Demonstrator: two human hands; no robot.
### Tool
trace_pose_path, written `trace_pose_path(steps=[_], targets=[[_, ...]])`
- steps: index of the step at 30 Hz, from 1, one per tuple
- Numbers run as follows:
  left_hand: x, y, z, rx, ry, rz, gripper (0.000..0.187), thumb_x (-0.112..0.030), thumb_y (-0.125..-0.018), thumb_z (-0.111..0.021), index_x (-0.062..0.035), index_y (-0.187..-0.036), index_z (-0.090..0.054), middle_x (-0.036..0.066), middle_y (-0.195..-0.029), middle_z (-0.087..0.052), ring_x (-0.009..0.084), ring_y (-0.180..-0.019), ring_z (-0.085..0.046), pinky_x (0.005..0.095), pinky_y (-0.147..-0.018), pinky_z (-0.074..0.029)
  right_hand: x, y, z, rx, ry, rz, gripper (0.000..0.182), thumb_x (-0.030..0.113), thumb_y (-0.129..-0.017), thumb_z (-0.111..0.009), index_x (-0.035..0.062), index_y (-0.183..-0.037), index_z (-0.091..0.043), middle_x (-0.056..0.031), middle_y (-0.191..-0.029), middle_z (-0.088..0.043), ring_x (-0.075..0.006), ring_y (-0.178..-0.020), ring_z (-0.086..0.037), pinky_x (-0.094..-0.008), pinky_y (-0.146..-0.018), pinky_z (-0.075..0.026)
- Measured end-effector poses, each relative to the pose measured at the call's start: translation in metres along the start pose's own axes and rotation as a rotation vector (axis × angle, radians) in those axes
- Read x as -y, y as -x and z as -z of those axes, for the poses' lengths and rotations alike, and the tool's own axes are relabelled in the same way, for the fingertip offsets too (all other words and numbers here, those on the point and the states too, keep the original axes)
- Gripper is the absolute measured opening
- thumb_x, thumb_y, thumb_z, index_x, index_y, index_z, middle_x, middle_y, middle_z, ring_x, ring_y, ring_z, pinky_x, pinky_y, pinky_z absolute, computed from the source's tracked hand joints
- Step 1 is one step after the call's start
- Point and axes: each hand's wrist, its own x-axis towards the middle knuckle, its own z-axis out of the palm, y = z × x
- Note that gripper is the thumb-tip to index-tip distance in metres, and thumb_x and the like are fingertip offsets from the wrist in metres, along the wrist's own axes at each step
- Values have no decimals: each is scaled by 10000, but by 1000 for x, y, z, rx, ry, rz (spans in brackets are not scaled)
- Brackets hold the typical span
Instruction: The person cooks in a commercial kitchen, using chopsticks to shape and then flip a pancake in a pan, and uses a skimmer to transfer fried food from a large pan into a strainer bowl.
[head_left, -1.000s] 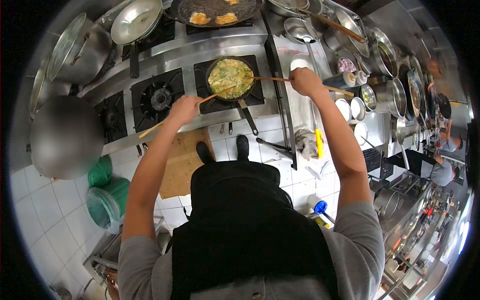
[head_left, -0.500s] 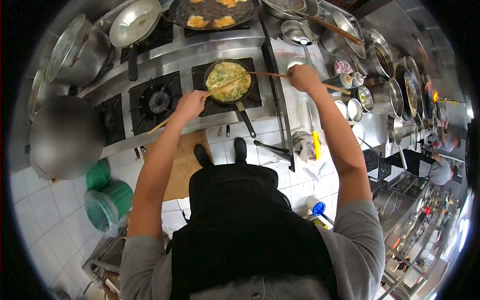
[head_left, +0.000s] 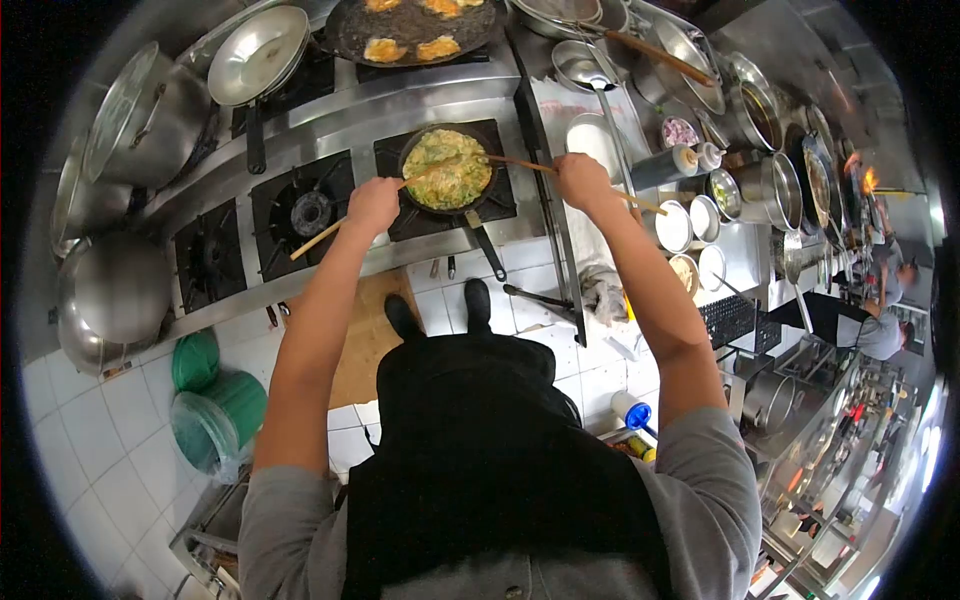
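Note:
A small black frying pan (head_left: 474,217) sits on a burner, filled with a yellow-green egg mixture (head_left: 447,170). My left hand (head_left: 375,205), left of the pan, is closed around a thin wooden stick (head_left: 318,240) whose far end reaches over the egg. On the pan's right, my right hand (head_left: 582,181) is closed on another wooden stick (head_left: 522,163), which also points in over the egg. Both sticks' tips come close together above the pan; whether they touch the egg is unclear.
Behind is a large griddle pan (head_left: 410,35) with fried pieces, beside a steel pan (head_left: 258,55). Pots and lids stand at the left. Bowls (head_left: 673,227), bottles (head_left: 665,167) and a ladle (head_left: 600,85) crowd the right. Another person (head_left: 880,335) stands far right.
My right hand has shifted slightly left and down, and both sticks have moved with the hands. The whole view has shifted a little.

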Motion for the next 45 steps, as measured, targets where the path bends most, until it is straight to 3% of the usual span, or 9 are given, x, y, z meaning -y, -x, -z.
trace_pose_path(steps=[2, 6, 10, 14, 28, 33, 40, 43, 45], targets=[[6, 1, -2, -18, -7, 26, 268, -85, -841, -516, -95, -1057, -675, 198, -876, -658, 370, -832, -636, 489, -746, -512, -1, 6, 1, -17, 3, -28, 169, 112, -785, -539, 46, -837, -685, -201, -841, -669, -377, -804, -657, -457, -721, -541], [14, 18, 10, -46, 26, 10, 279, -79, -846, -502, -99, -1069, -668, 195, -851, -663, 374, -828, -645, 484, -742, -519, 12, 15, 21, -36, -89, -36, 188, 119, -788, -542, 48, -875, -692, -179, -858, -678, -370, -808, -661, -445, -720, -545], [18, 12, 4, -22, -47, 19, 313, -72, -840, -498, -108, -1107, -657, 205, -867, -661, 378, -824, -650, 481, -739, -525, 18, -5, -16, -72, -118, 41, 185, 126, -796, -541, 68, -884, -692, -174, -878, -679, -369, -817, -661, -445, -729, -544], [24, 12, 5, -41, -53, 37, 320, -73, -829, -505, -107, -1110, -656, 213, -866, -658, 388, -815, -646, 487, -734, -524, 14, -5, -8, 64, 31, -61, 188, 140, -814, -532, 105, -920, -683, -191, -905, -671, -357, -856, -656, -445, -755, -537], [52, 15, 10, -107, -75, 3, 328, -84, -861, -500, -92, -1167, -620, 187, -896, -639, 374, -825, -632, 486, -727, -521, 21, -5, -19, -71, -125, -79, 186, 162, -839, -514, 86, -900, -673, -183, -910, -662, -363, -808, -653, -460, -711, -538], [53, 34, 18, -93, -100, 16, 332, -73, -863, -495, -66, -1174, -611, 204, -913, -645, 381, -838, -637, 481, -722, -525, 46, -14, -43, -147, -230, 111, 200, 171, -841, -505, 77, -891, -674, -193, -851, -661, -360, -823, -652, -453, -722, -538], [55, 39, 22, -33, -132, 91, 299, -78, -835, -495, -68, -1100, -633, 189, -899, -645, 377, -828, -641, 465, -731, -525, 44, -22, -34, -204, -198, 73, 190, 170, -843, -523, 67, -887, -677, -174, -842, -655, -377, -808, -631, -467, -734, -519], [45, 61, 33, -45, -83, 69, 293, -72, -828, -500, -69, -1088, -635, 187, -896, -647, 375, -823, -643, 469, -723, -526, 48, -10, -27, -67, -133, 60, 192, 170, -841, -528, 73, -908, -679, -171, -859, -658, -369, -824, -632, -466, -734, -518], [49, 59, 26, -41, -99, 73, 290, -70, -825, -503, -69, -1083, -635, 188, -895, -647, 375, -818, -645, 468, -723, -528, 54, -9, -39, -154, -252, 199, 202, 142, -827, -521, 106, -933, -690, -164, -872, -673, -336, -819, -663, -439, -724, -543]])
